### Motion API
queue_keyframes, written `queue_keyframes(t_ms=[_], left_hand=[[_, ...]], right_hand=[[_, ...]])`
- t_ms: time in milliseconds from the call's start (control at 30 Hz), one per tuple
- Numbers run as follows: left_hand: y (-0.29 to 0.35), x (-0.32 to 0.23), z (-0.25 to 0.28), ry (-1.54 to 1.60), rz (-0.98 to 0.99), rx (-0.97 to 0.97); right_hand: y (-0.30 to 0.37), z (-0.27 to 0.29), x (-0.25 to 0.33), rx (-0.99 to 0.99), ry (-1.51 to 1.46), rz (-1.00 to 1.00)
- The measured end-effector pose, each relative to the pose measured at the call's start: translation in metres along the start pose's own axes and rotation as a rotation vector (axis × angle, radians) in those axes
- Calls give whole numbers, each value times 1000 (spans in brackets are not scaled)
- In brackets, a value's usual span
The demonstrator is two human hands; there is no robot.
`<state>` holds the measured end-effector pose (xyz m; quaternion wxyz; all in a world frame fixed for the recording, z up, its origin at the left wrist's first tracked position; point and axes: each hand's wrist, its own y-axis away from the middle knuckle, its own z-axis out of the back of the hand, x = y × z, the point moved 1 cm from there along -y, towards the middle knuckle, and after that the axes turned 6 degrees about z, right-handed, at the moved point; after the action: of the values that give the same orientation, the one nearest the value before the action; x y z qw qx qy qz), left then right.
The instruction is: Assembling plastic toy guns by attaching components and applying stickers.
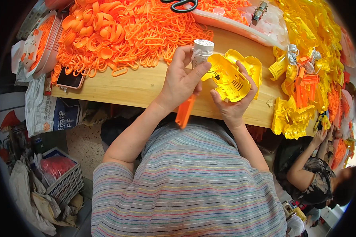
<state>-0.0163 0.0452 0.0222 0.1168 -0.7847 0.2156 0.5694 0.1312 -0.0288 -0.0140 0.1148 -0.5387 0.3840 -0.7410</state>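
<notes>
Between the thumb and fingers of my left hand (182,79) is a white cylinder with a perforated round cap (203,46), held upright. An orange rectangular plastic piece (185,111) hangs below the same hand, seemingly tucked in its lower fingers. My right hand (237,104) grips a hollow yellow plastic shell (235,87), its open side up and slots in its wall. A small black connector on thin wires (216,77) shows at the shell's left side, close to the white cylinder. Another yellow shell (255,69) lies behind it on the wooden table (146,85).
Orange loops and rings (126,31) are heaped at the back left, near a phone (70,79). Black-handled scissors (182,6) and a white tray (241,29) lie at the back. Yellow parts (304,39) pile up right, where a co-worker (312,173) sits.
</notes>
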Motion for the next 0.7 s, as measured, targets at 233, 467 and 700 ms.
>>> queue_keyframes(t_ms=[233,467,700], left_hand=[[34,-19,19,3,5,-65],[126,-26,62,116,-303,-502],[206,-14,99,434,-255,-982]], right_hand=[[-9,-20,12,122,-32,115],[-32,-106,44,546,-437,252],[-42,-209,118,1041,-373,637]])
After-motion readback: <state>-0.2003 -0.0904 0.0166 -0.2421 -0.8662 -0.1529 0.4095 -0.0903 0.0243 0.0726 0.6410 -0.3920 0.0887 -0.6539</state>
